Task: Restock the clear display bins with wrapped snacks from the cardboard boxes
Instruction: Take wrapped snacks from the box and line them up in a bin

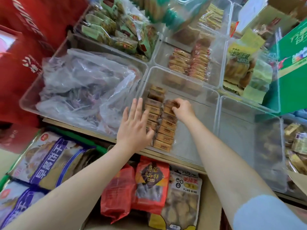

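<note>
A clear display bin (199,95) in the middle of the shelf holds two rows of small brown wrapped snacks (166,130) along its left side. My left hand (134,127) lies flat with straight fingers against the left row, near the bin's left wall. My right hand (182,109) reaches into the bin, and its curled fingers pinch a brown wrapped snack (170,103) at the far end of the right row. The right part of the bin floor is bare.
A bin with a crumpled plastic bag (83,87) is at the left. Further bins of green (113,30) and orange wrapped snacks (189,63) lie behind. An empty clear bin (249,138) is at the right. A green cardboard box (292,67) stands far right. Bagged snacks (151,185) lie below the shelf edge.
</note>
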`<state>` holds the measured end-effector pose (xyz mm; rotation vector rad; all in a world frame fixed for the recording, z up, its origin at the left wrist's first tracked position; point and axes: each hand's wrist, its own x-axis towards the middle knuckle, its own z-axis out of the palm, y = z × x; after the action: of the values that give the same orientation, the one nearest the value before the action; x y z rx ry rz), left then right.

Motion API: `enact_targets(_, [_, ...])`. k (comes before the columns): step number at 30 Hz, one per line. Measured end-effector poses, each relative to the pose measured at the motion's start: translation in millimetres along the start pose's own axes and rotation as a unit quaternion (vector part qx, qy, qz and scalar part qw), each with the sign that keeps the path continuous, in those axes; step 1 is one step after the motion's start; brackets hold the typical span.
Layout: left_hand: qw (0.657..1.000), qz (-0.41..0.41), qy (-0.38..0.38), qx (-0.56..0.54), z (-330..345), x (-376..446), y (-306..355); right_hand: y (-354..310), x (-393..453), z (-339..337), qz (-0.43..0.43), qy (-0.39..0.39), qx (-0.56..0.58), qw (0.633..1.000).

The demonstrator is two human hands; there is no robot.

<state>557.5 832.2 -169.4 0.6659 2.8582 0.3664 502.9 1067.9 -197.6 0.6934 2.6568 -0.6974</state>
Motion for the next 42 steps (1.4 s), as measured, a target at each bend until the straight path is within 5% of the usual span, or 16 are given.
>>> enact_targets(5, [1.0, -0.001, -0.004, 0.002, -1.2, 0.2, 0.4, -12.5, -7.9, 5.9, -0.036, -0.009, -0.247, 0.968])
enact_targets(8, [1.0, -0.005, -0.009, -0.002, -4.3, 0.4, 0.6, -17.5, -21.8, 6.2, -0.044, -0.033, -0.274, 0.96])
enact_targets(18, [0.998, -0.055, -0.014, 0.005, -19.6, -3.4, 21.7, 27.0, -161.4, -92.0, -0.109, -0.075, -0.011, 0.991])
enact_targets(21, [0.997, -0.063, 0.002, -0.045, -22.1, -13.2, 77.6, 74.8, -225.5, -130.8, -0.11, 0.0, 0.045, 0.993])
enact_targets(23, [0.992, 0.011, 0.037, -0.123, -24.8, -31.3, 126.2, 107.8, -264.4, -150.3, -0.099, 0.064, 0.103, 0.988])
enact_targets(28, [0.956, 0.172, -0.079, -0.225, -19.0, -111.2, 289.3, 221.5, -354.8, -181.8, -0.004, 0.311, 0.234, 0.921])
enact_targets(32, [0.92, 0.315, 0.0, -0.233, -1.5, -158.1, 388.8, 317.3, -393.0, -181.5, 0.111, 0.365, 0.255, 0.889])
enact_targets(34, [0.935, 0.294, 0.004, -0.197, -1.8, -171.5, 427.2, 363.7, -397.5, -178.9, 0.156, 0.322, 0.219, 0.908])
enact_targets(37, [0.958, 0.272, 0.004, -0.097, 5.7, -175.2, 464.2, 421.1, -381.2, -165.4, 0.206, 0.153, 0.151, 0.955])
enact_targets(42, [0.965, 0.251, -0.007, -0.079, 17.9, -168.3, 479.2, 456.4, -345.0, -137.3, 0.151, 0.011, 0.074, 0.986])
